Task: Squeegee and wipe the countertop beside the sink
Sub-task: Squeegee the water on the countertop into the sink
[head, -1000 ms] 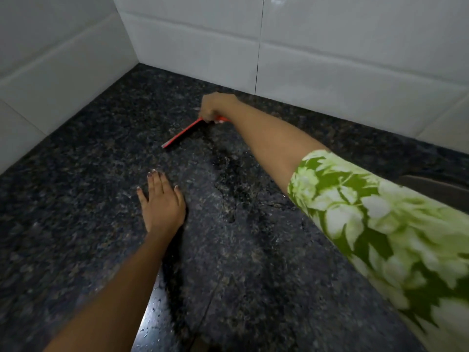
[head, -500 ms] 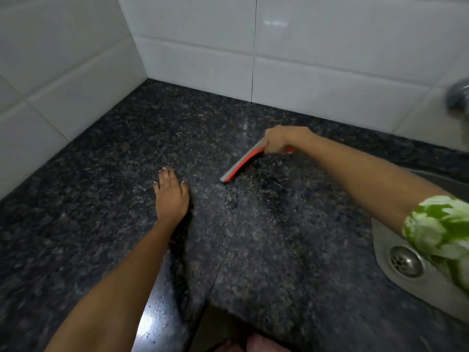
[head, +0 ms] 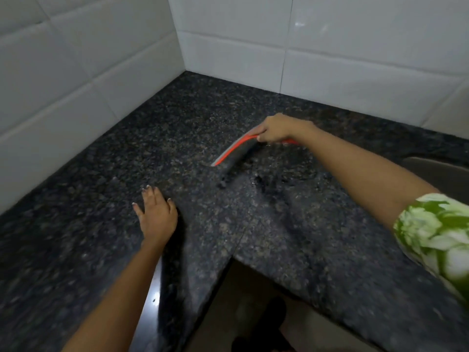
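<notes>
Holding the red squeegee (head: 232, 151) in a closed grip, the right hand (head: 275, 129) angles its blade toward the flat, empty left hand (head: 157, 217), sink (head: 439, 174) further right across the worktop (head: 291, 224).

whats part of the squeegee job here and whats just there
Part of the job:
red squeegee, held in right hand
dark granite countertop
sink edge
left hand, flat on the counter

Just there:
white wall tiles
</notes>
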